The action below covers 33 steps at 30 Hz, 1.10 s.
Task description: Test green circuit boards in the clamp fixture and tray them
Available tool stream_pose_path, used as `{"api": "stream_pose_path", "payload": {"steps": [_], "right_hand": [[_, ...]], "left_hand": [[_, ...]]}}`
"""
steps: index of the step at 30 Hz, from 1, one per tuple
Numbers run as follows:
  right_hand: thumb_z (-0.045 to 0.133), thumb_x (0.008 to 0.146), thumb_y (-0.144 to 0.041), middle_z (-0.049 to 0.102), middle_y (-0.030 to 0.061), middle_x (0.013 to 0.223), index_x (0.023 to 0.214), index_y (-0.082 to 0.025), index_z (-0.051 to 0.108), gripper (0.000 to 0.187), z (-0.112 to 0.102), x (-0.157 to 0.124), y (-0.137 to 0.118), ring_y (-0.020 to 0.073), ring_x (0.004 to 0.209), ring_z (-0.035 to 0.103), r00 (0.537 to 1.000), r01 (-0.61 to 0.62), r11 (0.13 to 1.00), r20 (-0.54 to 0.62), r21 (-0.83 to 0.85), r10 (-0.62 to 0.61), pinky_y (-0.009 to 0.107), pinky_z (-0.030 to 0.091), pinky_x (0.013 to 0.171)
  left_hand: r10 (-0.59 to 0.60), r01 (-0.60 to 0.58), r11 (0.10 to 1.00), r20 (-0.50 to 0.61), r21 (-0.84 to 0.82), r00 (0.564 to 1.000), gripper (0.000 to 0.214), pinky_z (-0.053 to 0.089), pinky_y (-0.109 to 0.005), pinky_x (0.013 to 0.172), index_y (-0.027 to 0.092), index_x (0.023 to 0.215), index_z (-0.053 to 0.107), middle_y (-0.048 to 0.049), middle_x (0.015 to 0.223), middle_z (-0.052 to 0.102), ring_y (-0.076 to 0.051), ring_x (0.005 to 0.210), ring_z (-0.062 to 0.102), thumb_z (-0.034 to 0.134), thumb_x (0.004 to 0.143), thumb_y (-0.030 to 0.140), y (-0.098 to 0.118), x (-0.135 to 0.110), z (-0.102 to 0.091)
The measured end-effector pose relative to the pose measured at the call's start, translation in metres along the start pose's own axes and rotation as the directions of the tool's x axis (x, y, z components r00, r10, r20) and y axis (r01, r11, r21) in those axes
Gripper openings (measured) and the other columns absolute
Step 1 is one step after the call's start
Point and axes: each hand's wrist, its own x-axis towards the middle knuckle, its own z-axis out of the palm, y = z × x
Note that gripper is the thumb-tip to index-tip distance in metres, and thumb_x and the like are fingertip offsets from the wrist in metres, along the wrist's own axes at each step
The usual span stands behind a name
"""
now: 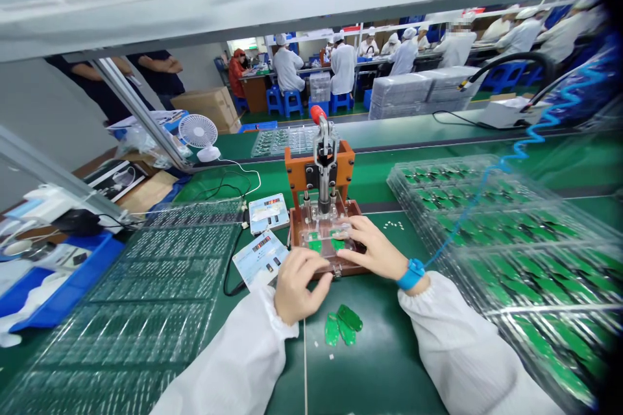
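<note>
While both forearms reach forward from the lower edge of the head view, the left hand [298, 282] is bent at the wrist with its palm turned down and inward. Its fingers curve toward the front of the orange press [346, 168], the thumb standing apart from the forefinger with a clear gap and nothing visible between them. The right hand [377, 246] comes in from the other side, its fingers loosely stretched and parted over the clear fixture, thumb lower and pointing left beside the right-hand green board [337, 242]; whether it touches that board I cannot tell. A second green board, the left-hand one [314, 245], lies next to it in the fixture. A blue wrist strap [413, 273] circles the right wrist. Loose green pieces [349, 319] overlap on the green tabletop [374, 369], nearer the wearer.
</note>
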Motion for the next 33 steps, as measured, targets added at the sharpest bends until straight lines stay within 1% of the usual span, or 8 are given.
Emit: {"api": "stream_pose_path", "payload": {"steps": [4, 10, 15, 18, 24, 28, 30, 33], "right_hand": [[0.065, 0.096, -0.048, 0.063, 0.0101, 0.14, 0.116, -0.027, 0.073, 0.03, 0.003, -0.002, 0.001, 0.0297, 0.132, 0.053, 0.999, -0.017, 0.999, -0.035, 0.027, 0.018, 0.057, 0.043, 0.114], [0.065, 0.096, -0.047, 0.068, 0.0093, 0.131, 0.105, -0.027, 0.076, 0.025, -0.001, 0.001, -0.003, 0.0288, 0.126, 0.06, 0.979, -0.065, 0.99, -0.185, 0.121, 0.087, 0.052, 0.048, 0.111], [0.05, 0.103, -0.043, 0.069, 0.011, 0.115, 0.11, -0.023, 0.066, 0.026, -0.029, 0.035, 0.005, 0.0248, 0.112, 0.066, 0.815, -0.147, 0.956, -0.517, 0.253, 0.262, 0.046, 0.055, 0.1], [0.052, 0.1, -0.042, 0.069, 0.0111, 0.122, 0.123, -0.023, 0.059, 0.03, -0.052, 0.074, 0.005, 0.0243, 0.116, 0.067, 0.765, -0.107, 0.945, -0.582, 0.309, 0.277, 0.043, 0.058, 0.097], [0.055, 0.098, -0.037, 0.073, 0.0094, 0.126, 0.131, -0.021, 0.06, 0.037, -0.091, 0.168, -0.018, 0.0243, 0.126, 0.063, 0.84, -0.002, 0.969, -0.525, 0.246, 0.135, 0.048, 0.043, 0.117], [0.047, 0.104, -0.051, 0.078, 0.0092, 0.093, 0.116, -0.014, 0.067, 0.044, -0.109, 0.215, -0.04, 0.0215, 0.099, 0.073, 0.919, -0.224, 0.83, -0.174, 0.512, 0.355, 0.044, 0.053, 0.104], [0.046, 0.102, -0.062, 0.076, 0.008, 0.087, 0.106, -0.014, 0.07, 0.054, -0.116, 0.225, -0.055, 0.018, 0.085, 0.073, 0.94, -0.242, 0.741, -0.037, 0.627, 0.339, 0.036, 0.059, 0.09], [0.054, 0.098, -0.064, 0.073, 0.0042, 0.092, 0.109, -0.017, 0.071, 0.051, -0.122, 0.216, -0.086, 0.0139, 0.083, 0.072, 0.975, 0.006, 0.773, -0.176, 0.634, 0.137, 0.028, 0.06, 0.079]], "left_hand": [[0.121, -0.113, 0.99, 0.094, -0.085, 0.988, 0.009, 0.052, -0.034, 0.077, 0.018, 0.099, 0.068, -0.0067, 0.09, 0.07, -0.019, 0.084, 0.063, 0.063, 0.091, 0.016, 0.012, -0.007, 0.013], [0.172, -0.143, 0.976, 0.176, -0.163, 0.969, 0.009, 0.053, -0.036, 0.075, 0.018, 0.097, 0.068, -0.006, 0.09, 0.072, -0.02, 0.085, 0.066, 0.06, 0.092, 0.018, 0.014, -0.012, 0.024], [0.226, -0.173, 0.962, 0.265, -0.209, 0.937, 0.015, 0.057, -0.041, 0.098, 0.018, 0.103, 0.069, -0.0086, 0.104, 0.075, -0.024, 0.111, 0.068, 0.059, 0.093, 0.025, 0.01, -0.016, 0.032], [0.303, -0.253, 0.947, 0.29, -0.199, 0.908, 0.021, 0.054, -0.044, 0.107, 0.016, 0.107, 0.069, -0.0104, 0.113, 0.074, -0.028, 0.124, 0.064, 0.06, 0.094, 0.029, 0.006, -0.019, 0.037], [0.311, -0.257, 0.946, 0.323, -0.197, 0.894, 0.022, 0.052, -0.043, 0.111, 0.016, 0.105, 0.07, -0.0106, 0.118, 0.074, -0.026, 0.128, 0.063, 0.059, 0.095, 0.032, 0.0, -0.023, 0.039], [0.301, -0.249, 0.951, 0.357, -0.185, 0.884, 0.021, 0.05, -0.042, 0.113, 0.017, 0.103, 0.07, -0.0094, 0.119, 0.074, -0.025, 0.128, 0.062, 0.059, 0.096, 0.032, -0.001, -0.024, 0.038], [0.303, -0.251, 0.95, 0.36, -0.184, 0.882, 0.02, 0.05, -0.042, 0.113, 0.016, 0.103, 0.07, -0.009, 0.119, 0.073, -0.024, 0.128, 0.062, 0.06, 0.095, 0.032, -0.001, -0.025, 0.039], [0.306, -0.254, 0.949, 0.353, -0.187, 0.884, 0.019, 0.049, -0.042, 0.113, 0.016, 0.102, 0.07, -0.009, 0.119, 0.073, -0.024, 0.128, 0.062, 0.06, 0.096, 0.031, -0.002, -0.025, 0.039]]}}
